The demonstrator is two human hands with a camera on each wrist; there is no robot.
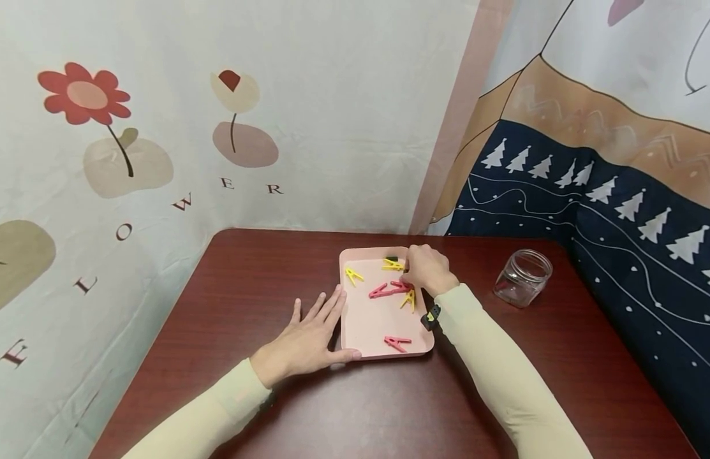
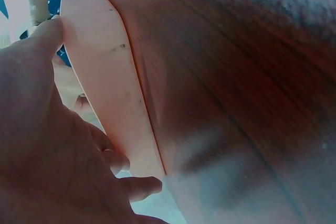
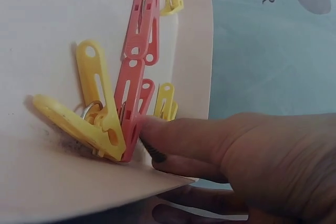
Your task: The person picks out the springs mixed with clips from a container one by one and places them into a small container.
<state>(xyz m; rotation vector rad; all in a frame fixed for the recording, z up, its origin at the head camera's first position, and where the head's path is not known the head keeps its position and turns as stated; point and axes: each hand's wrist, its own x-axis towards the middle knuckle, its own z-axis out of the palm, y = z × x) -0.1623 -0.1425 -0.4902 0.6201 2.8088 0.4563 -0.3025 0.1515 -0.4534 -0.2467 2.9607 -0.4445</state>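
A pale pink tray (image 1: 366, 325) lies on the table, with several yellow and pinkish-red clothespins inside. My left hand (image 1: 303, 344) spreads along its left side, fingers straight at the rim and thumb over the near-left corner; the tray's outer wall (image 2: 105, 61) shows beside this hand. Over the far right corner is my right hand (image 1: 429, 268), its fingertips inside the tray and other fingers outside the wall. There it pinches a black ridged piece (image 3: 153, 153), mostly hidden by the fingers. Right beside those fingertips are a red clothespin (image 3: 128, 87) and a yellow clothespin (image 3: 97, 114).
An open clear jar (image 1: 524, 277) stands on the table (image 1: 245, 287) to the right of the tray. Another red clothespin (image 1: 397, 343) lies near the tray's front edge. Printed cloth (image 1: 343, 115) hangs behind the table and along its right side.
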